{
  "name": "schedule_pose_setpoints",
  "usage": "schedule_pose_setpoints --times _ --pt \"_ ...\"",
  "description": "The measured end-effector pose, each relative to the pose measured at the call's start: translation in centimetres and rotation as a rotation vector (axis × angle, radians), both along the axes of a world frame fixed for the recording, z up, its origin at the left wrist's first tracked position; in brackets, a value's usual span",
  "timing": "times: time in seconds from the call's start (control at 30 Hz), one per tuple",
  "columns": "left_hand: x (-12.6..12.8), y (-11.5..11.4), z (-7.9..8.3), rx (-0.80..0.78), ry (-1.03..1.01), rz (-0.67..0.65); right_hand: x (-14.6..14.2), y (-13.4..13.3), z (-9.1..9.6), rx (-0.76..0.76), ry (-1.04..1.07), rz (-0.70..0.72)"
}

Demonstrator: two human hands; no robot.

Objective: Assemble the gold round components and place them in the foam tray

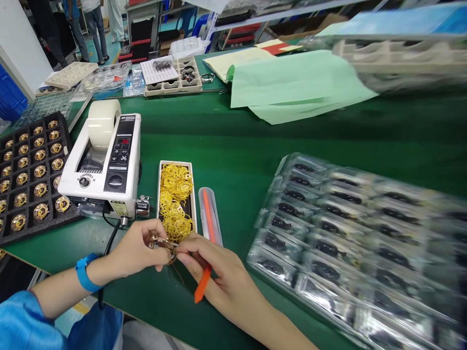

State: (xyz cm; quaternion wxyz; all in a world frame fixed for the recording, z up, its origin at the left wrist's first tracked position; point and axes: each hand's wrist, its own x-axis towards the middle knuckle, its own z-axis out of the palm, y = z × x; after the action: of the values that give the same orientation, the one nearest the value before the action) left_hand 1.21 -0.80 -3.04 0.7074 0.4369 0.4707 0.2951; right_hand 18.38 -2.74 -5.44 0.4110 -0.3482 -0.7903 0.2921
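My left hand is closed, thumb and fingers pinching a small round gold-brown metal part held just above the table. A thin wire hangs below that part. My right hand is closed too. Its thumb and index fingertips meet at the part's right edge, and an orange stick-like tool with a pointed end sticks out from under the palm. Right behind the hands lies a white box full of thin yellow wire loops. Beside it a clear plastic sleeve has an orange strip in it.
A white tape dispenser stands at the left, near a black foam tray of round gold parts. At the right lie clear trays of black parts in bags. Green sheets and beige trays are farther back. People stand in the background.
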Motion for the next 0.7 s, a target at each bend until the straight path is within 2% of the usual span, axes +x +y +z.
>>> schedule_pose_setpoints --times 0.47,0.7 --pt "0.12 -0.13 -0.65 -0.004 -0.013 0.022 -0.23 -0.19 -0.38 -0.012 -0.096 0.002" --pt "0.07 0.0 -0.16 0.0 -0.058 0.056 0.27 -0.07 -0.09 0.0 -0.105 0.015"
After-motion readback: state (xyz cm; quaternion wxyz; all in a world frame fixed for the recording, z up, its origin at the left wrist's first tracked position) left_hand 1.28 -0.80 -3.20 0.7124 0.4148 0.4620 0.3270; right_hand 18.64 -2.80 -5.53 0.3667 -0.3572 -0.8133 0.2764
